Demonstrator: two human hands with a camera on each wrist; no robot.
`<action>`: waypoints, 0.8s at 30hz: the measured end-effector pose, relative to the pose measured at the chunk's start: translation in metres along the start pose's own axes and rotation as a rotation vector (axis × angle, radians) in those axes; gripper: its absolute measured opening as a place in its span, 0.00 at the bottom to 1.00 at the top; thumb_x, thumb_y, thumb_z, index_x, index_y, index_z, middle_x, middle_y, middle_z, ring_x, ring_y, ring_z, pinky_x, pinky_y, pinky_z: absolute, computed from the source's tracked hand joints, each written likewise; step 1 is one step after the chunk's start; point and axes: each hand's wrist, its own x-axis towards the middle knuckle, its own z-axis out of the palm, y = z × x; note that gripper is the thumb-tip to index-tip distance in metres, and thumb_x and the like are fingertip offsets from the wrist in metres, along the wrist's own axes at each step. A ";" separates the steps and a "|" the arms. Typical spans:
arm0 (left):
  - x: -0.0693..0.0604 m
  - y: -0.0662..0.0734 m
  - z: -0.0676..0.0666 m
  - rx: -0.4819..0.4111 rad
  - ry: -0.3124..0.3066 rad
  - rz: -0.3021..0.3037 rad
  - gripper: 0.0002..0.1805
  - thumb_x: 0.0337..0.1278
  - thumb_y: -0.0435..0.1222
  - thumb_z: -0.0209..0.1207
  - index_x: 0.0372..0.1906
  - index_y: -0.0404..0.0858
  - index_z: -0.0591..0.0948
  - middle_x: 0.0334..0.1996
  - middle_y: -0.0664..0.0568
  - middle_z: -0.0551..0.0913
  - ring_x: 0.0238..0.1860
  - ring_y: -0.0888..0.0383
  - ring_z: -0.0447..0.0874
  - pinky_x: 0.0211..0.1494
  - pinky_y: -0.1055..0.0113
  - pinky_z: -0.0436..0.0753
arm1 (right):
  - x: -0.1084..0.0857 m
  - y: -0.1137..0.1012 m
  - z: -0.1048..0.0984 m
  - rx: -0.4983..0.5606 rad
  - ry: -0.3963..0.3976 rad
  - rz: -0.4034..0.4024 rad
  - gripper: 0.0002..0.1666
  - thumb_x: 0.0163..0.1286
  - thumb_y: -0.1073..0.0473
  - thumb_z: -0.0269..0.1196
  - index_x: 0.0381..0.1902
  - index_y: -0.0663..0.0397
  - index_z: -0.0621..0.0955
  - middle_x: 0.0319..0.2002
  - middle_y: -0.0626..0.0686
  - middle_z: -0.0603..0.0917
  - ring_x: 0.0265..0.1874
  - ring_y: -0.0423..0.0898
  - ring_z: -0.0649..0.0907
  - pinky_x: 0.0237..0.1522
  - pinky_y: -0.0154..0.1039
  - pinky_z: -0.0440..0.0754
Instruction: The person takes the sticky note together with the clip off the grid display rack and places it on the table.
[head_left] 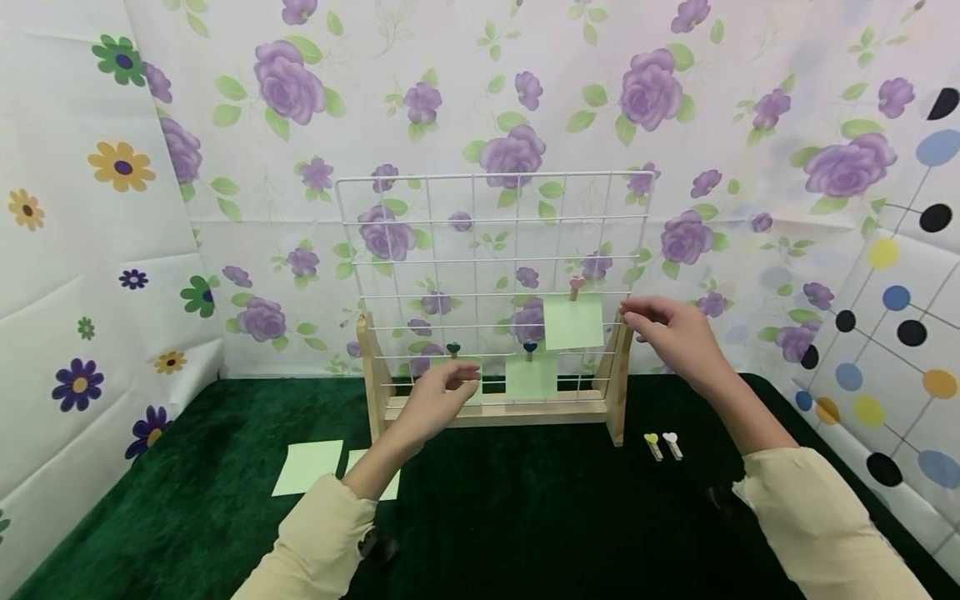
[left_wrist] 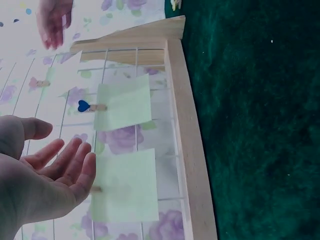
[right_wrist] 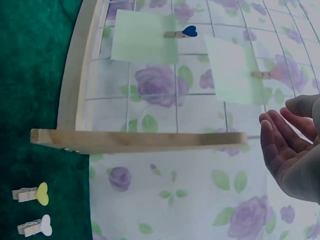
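Observation:
A white wire grid [head_left: 495,260] stands in a wooden frame [head_left: 495,414]. Three pale green paper squares hang on it by heart-topped mini clothespins. The upper right square [head_left: 573,323] has a pink-heart clothespin [head_left: 576,288]; the lower middle one [head_left: 532,377] has a dark blue one [head_left: 530,351]. My left hand [head_left: 444,398] hovers before the lower left square [left_wrist: 125,186], partly covering it in the head view, fingers loosely bent and holding nothing. Beside the right post, my right hand [head_left: 678,337] is raised with thumb near fingers; nothing shows between them in the right wrist view.
Two loose clothespins, one yellow-hearted [head_left: 652,446] and one white-hearted [head_left: 672,445], lie on the dark green cloth [head_left: 525,517] at right. Pale green paper sheets [head_left: 309,467] lie at left, one partly behind my left forearm. Flowered cloth [head_left: 450,100] hangs behind the grid.

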 end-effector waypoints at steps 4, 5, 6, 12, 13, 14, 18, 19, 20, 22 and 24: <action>0.005 0.006 0.005 0.003 -0.043 0.015 0.18 0.69 0.34 0.54 0.60 0.35 0.76 0.52 0.45 0.81 0.53 0.49 0.77 0.52 0.51 0.77 | 0.005 -0.009 0.005 0.007 -0.008 -0.033 0.21 0.75 0.53 0.55 0.56 0.63 0.79 0.52 0.61 0.82 0.44 0.56 0.82 0.37 0.29 0.79; 0.006 0.009 0.006 0.002 -0.048 0.018 0.18 0.69 0.34 0.54 0.60 0.35 0.76 0.53 0.46 0.81 0.53 0.49 0.77 0.53 0.51 0.77 | 0.005 -0.011 0.006 0.009 -0.010 -0.040 0.21 0.75 0.54 0.55 0.56 0.64 0.79 0.52 0.61 0.82 0.45 0.56 0.82 0.37 0.29 0.80; 0.008 0.011 0.007 0.001 -0.053 0.019 0.19 0.69 0.35 0.53 0.61 0.35 0.76 0.53 0.46 0.81 0.54 0.49 0.77 0.53 0.52 0.77 | 0.006 -0.012 0.007 0.004 -0.010 -0.044 0.21 0.75 0.54 0.56 0.56 0.63 0.79 0.51 0.61 0.82 0.45 0.56 0.82 0.37 0.29 0.80; 0.021 0.027 0.019 -0.038 -0.071 0.050 0.19 0.69 0.35 0.53 0.62 0.34 0.74 0.54 0.44 0.80 0.55 0.49 0.77 0.56 0.53 0.76 | 0.011 -0.017 0.011 -0.033 0.004 -0.067 0.21 0.74 0.55 0.56 0.59 0.60 0.78 0.52 0.57 0.83 0.50 0.52 0.81 0.39 0.31 0.79; 0.023 0.030 0.021 -0.043 -0.069 0.057 0.19 0.69 0.34 0.53 0.62 0.34 0.74 0.55 0.44 0.80 0.55 0.48 0.77 0.56 0.54 0.76 | 0.012 -0.018 0.012 -0.039 0.009 -0.071 0.21 0.75 0.55 0.56 0.60 0.59 0.77 0.53 0.57 0.82 0.51 0.52 0.80 0.40 0.33 0.80; 0.025 0.033 0.023 -0.046 -0.067 0.059 0.20 0.69 0.34 0.53 0.63 0.34 0.73 0.55 0.43 0.79 0.56 0.48 0.77 0.56 0.54 0.76 | 0.013 -0.019 0.013 -0.049 0.015 -0.075 0.21 0.75 0.55 0.56 0.60 0.59 0.77 0.53 0.57 0.82 0.51 0.52 0.80 0.41 0.36 0.80; 0.033 0.042 0.031 -0.076 -0.030 0.046 0.21 0.68 0.33 0.53 0.64 0.35 0.72 0.57 0.44 0.78 0.57 0.48 0.76 0.55 0.54 0.77 | 0.019 -0.023 0.015 -0.044 0.011 -0.078 0.22 0.74 0.56 0.56 0.62 0.60 0.75 0.54 0.57 0.82 0.51 0.53 0.81 0.44 0.46 0.82; 0.035 0.044 0.032 -0.088 -0.012 0.034 0.22 0.67 0.33 0.53 0.64 0.35 0.72 0.57 0.44 0.78 0.57 0.49 0.76 0.55 0.55 0.77 | 0.021 -0.024 0.015 -0.041 0.007 -0.075 0.22 0.74 0.56 0.56 0.62 0.61 0.75 0.54 0.57 0.81 0.50 0.53 0.81 0.43 0.46 0.82; 0.037 0.046 0.034 -0.104 0.005 0.023 0.22 0.67 0.33 0.53 0.64 0.35 0.72 0.58 0.44 0.78 0.58 0.49 0.76 0.55 0.55 0.77 | 0.022 -0.026 0.016 -0.041 0.004 -0.073 0.22 0.74 0.57 0.56 0.62 0.61 0.75 0.55 0.58 0.81 0.49 0.53 0.81 0.43 0.46 0.82; 0.042 0.050 0.037 -0.131 0.048 0.003 0.22 0.66 0.32 0.53 0.64 0.35 0.72 0.58 0.45 0.78 0.58 0.49 0.75 0.56 0.56 0.77 | 0.025 -0.028 0.017 -0.045 -0.001 -0.071 0.22 0.74 0.57 0.56 0.62 0.61 0.75 0.55 0.58 0.81 0.47 0.53 0.83 0.42 0.45 0.82; 0.047 0.054 0.041 -0.158 0.089 -0.009 0.22 0.66 0.31 0.53 0.64 0.34 0.71 0.58 0.44 0.77 0.59 0.49 0.75 0.57 0.56 0.76 | 0.027 -0.031 0.018 -0.056 0.002 -0.070 0.21 0.74 0.58 0.56 0.61 0.61 0.76 0.55 0.59 0.81 0.44 0.53 0.84 0.41 0.46 0.82</action>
